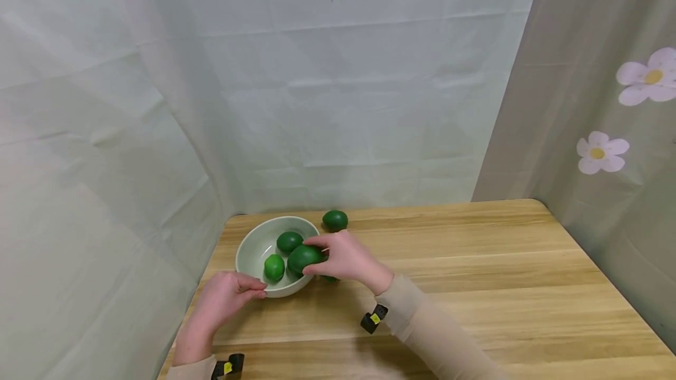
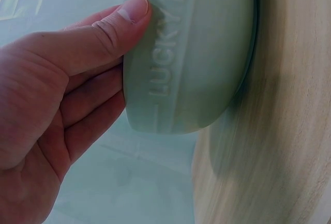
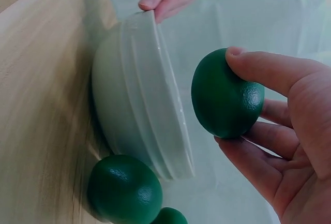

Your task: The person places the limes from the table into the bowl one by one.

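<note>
My left hand (image 1: 224, 301) pinches the near-left rim of a pale green bowl (image 1: 252, 246), thumb outside; raised letters mark the bowl's side in the left wrist view. Between the thumb and fingers of my right hand (image 1: 351, 261) is a dark green oval fruit (image 1: 304, 258), held over the bowl's right side. The right wrist view shows this fruit apart from the rim. Inside the bowl lie a bright green lime-like fruit (image 1: 274, 267) and another dark green oval fruit (image 1: 290, 242).
Outside the bowl, a dark green fruit (image 1: 335, 220) sits at its far right on the wooden table (image 1: 475, 286). Another dark green fruit (image 3: 124, 190) lies beside the bowl, mostly hidden by my right hand in the head view. Pale curtains (image 1: 359, 104) hang behind and at both sides.
</note>
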The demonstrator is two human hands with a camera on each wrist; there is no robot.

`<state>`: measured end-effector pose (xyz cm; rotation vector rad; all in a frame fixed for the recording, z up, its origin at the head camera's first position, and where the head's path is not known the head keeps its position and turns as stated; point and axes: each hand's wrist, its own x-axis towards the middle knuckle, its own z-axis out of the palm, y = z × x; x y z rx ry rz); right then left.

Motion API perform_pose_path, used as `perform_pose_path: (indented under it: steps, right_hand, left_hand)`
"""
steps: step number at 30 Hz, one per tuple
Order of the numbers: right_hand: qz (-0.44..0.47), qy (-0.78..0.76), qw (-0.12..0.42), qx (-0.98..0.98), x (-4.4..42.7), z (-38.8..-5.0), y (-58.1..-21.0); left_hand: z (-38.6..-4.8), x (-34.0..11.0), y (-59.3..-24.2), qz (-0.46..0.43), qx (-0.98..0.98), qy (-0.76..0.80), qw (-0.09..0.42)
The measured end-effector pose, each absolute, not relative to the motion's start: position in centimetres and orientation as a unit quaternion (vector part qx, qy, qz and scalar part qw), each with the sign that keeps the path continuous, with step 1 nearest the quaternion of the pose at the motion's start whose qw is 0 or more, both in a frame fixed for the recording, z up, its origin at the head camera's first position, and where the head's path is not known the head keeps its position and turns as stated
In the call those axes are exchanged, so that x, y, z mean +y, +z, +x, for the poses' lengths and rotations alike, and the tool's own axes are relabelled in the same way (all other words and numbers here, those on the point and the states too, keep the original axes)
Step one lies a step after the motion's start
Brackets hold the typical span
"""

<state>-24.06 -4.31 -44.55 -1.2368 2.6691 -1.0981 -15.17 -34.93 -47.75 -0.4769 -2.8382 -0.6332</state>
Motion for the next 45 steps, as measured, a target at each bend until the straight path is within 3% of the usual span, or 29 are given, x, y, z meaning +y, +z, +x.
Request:
perform_pose_path:
  steps: [18, 45]
  right_hand:
    - [-0.419, -0.308, 0.004, 0.854, -6.4, -24.6, -45.3]
    - [-0.476, -0.183, 0.077, 0.857, -10.8, -25.4, -44.9]
  left_hand:
    - [-15.1, -34.9, -47.8, -0.174, -0.957, -0.208, 0.105]
    - [-14.7, -34.9, -47.7, -0.170, -0.957, -0.208, 0.107]
